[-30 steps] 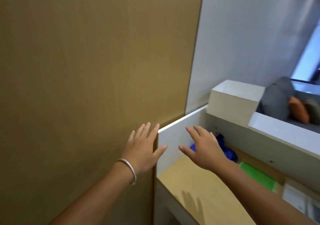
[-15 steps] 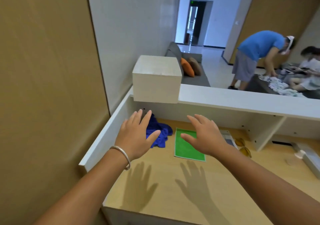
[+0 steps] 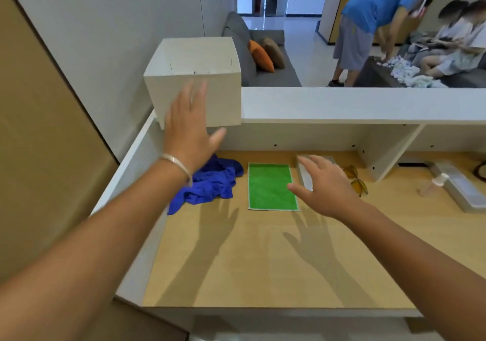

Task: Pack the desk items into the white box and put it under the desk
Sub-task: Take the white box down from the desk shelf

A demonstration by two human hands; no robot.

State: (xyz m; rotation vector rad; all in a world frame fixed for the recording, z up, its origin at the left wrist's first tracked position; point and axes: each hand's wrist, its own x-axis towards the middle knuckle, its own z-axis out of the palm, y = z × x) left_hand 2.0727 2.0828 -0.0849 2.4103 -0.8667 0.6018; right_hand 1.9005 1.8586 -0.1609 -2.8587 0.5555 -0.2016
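Reaching up toward the white box (image 3: 194, 77), the left hand (image 3: 188, 133) is lifting with its fingers straight and spread, holding nothing; it is blurred, and I cannot tell whether it is touching the box's near face or hovering just in front. The box is sitting open-topped on the white ledge (image 3: 342, 104) behind the tabletop (image 3: 263, 261), at its left end. The right hand (image 3: 324, 185) is hanging open and empty over the tabletop, near the green cloth (image 3: 271, 186).

The step in hand looks like fetching the box down. To do it well, I would say both hands are wanted, one on each side wall, since the card looks light and could tip off the ledge if pushed from the front. Setting it on the bare wood in front is probably wise, near the crumpled blue cloth (image 3: 210, 183), the green cloth and the yellow glasses (image 3: 356, 180), so packing is a short reach.
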